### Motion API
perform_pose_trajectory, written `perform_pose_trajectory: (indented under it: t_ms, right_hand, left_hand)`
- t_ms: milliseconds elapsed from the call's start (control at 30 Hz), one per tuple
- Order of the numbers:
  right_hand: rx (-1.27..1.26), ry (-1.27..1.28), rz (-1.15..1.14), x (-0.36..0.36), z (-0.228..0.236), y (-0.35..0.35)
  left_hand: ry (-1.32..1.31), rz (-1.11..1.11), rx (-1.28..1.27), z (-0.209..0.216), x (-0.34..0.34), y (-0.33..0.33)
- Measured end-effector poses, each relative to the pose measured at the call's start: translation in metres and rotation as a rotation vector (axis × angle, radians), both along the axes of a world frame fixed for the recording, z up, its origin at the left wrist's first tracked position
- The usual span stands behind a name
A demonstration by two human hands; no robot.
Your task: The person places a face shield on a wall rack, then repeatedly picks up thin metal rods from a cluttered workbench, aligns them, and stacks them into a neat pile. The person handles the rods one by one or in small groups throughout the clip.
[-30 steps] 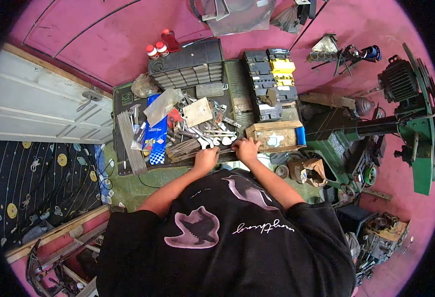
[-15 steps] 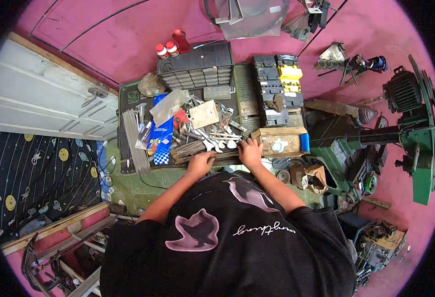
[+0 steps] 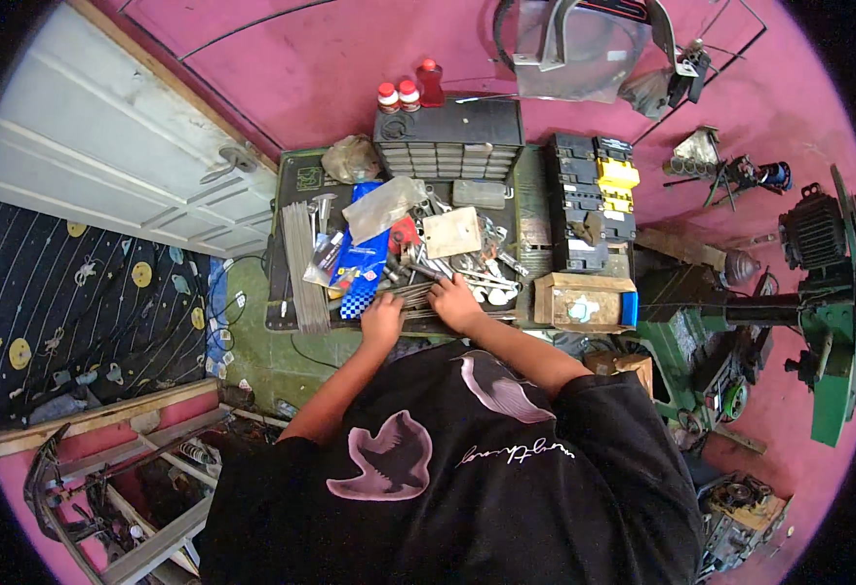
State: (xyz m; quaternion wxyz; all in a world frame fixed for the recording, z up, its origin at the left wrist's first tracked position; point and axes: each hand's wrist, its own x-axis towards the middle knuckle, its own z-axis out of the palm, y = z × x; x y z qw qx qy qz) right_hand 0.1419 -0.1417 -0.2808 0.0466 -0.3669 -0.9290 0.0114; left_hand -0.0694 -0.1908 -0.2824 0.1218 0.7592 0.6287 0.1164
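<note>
Thin brownish metal rods (image 3: 415, 298) lie in a loose bundle along the near edge of the workbench. My left hand (image 3: 383, 320) is closed over their left end, its fingers curled. Farther right, my right hand (image 3: 455, 304) bends its fingers round the bundle, and its fingertips are partly hidden. Just beyond it is a dark tool handle (image 3: 426, 272). Several wrenches (image 3: 495, 292) lie to the right of that hand. Left of my left hand are a blue packet (image 3: 362, 265) with a checked end and a bundle of long grey rods (image 3: 301, 263).
A cardboard box (image 3: 557, 302) with a blue end stands at the bench's right, in front of black batteries (image 3: 574, 214). At the back is a drawer cabinet (image 3: 452, 127) with red bottles (image 3: 430, 83) on top. A green drill machine (image 3: 828, 322) rises at right.
My right hand has moved left, away from the cardboard box and closer to my left hand. My left hand has come down onto the rods' left end. The view has shifted too.
</note>
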Motion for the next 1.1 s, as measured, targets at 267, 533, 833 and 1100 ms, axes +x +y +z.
perform_pose_trajectory:
  t_ms: [267, 533, 833, 1100]
  right_hand:
    - [-0.088, 0.053, -0.123, -0.002, 0.020, 0.003]
    - [-0.301, 0.703, -0.522, 0.023, 0.085, 0.022]
    - [-0.807, 0.815, -0.489, 0.045, 0.065, 0.018]
    - [-1.017, 0.841, -0.703, 0.078, 0.067, 0.022]
  left_hand:
    - [-0.092, -0.196, 0.113, 0.001, -0.011, 0.012]
    - [-0.601, -0.066, -0.026, 0.051, 0.015, 0.051]
    - [-1.120, 0.030, -0.309, 0.062, 0.063, 0.077]
    - [-1.290, 0.204, -0.329, 0.083, 0.062, 0.079]
